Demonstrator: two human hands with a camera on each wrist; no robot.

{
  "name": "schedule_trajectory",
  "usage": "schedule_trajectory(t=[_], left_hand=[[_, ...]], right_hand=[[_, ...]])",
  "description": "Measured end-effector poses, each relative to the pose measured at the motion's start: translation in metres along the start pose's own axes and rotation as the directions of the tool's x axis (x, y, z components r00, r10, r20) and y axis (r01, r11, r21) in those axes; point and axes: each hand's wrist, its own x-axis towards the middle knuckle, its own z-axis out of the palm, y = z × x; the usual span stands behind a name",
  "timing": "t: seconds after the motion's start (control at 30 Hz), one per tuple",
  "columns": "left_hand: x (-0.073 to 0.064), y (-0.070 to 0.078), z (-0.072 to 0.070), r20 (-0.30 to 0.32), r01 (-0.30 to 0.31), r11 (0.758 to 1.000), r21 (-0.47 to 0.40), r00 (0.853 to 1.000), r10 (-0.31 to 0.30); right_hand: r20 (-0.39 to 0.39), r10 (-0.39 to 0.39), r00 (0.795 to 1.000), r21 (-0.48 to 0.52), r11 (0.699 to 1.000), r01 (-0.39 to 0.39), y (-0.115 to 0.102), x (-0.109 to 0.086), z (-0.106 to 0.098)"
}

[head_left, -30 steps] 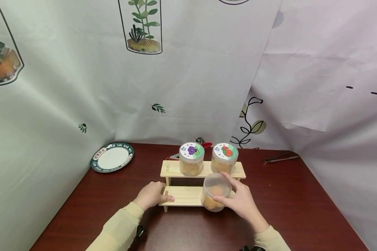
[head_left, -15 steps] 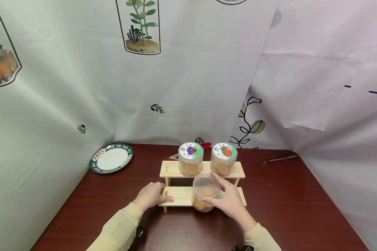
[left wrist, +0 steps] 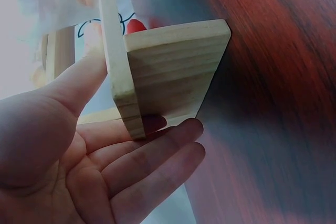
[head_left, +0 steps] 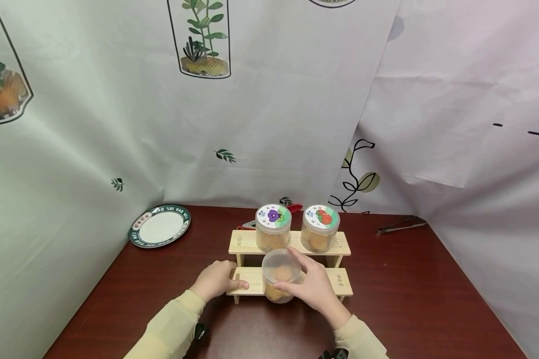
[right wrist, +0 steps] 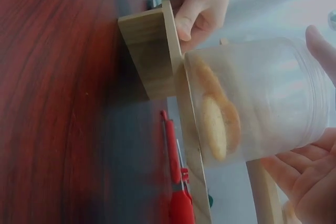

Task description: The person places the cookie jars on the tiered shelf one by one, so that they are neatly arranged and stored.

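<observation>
My left hand (head_left: 217,280) grips the left end of the lower step of a two-step wooden rack (head_left: 254,277). In the left wrist view its thumb lies over the board's edge, with the fingers beside and under the board (left wrist: 178,72). On that lower step stands a clear plastic jar (head_left: 274,269), and my right hand (head_left: 313,285) holds it around the upper side between thumb and fingers. Golden-brown biscuit-like pieces (right wrist: 215,124) lie at the jar's bottom. Two lidded jars stand on the upper step, one with a purple flower label (head_left: 274,215), the other with a red fruit label (head_left: 322,216).
A green-rimmed white plate (head_left: 160,226) leans at the back left of the dark red table (head_left: 413,294). Metal tongs (head_left: 402,227) lie at the back right. Behind the rack is a red-handled metal tool (right wrist: 181,203). Printed cloth walls (head_left: 274,124) enclose the back and sides.
My right hand has slid the unlabelled jar leftward along the lower step, uncovering the step's right end. The left hand stays on the rack's left end; the two labelled jars stay put.
</observation>
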Motion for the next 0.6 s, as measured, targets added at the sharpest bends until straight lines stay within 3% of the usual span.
schedule_trajectory(t=[0.6], left_hand=[[-0.0001, 0.0, -0.0003, 0.006, -0.001, 1.0, 0.019, 1.0, 0.001]], right_hand=[[0.003, 0.002, 1.0, 0.002, 1.0, -0.002, -0.0035, 0.0001, 0.0061]])
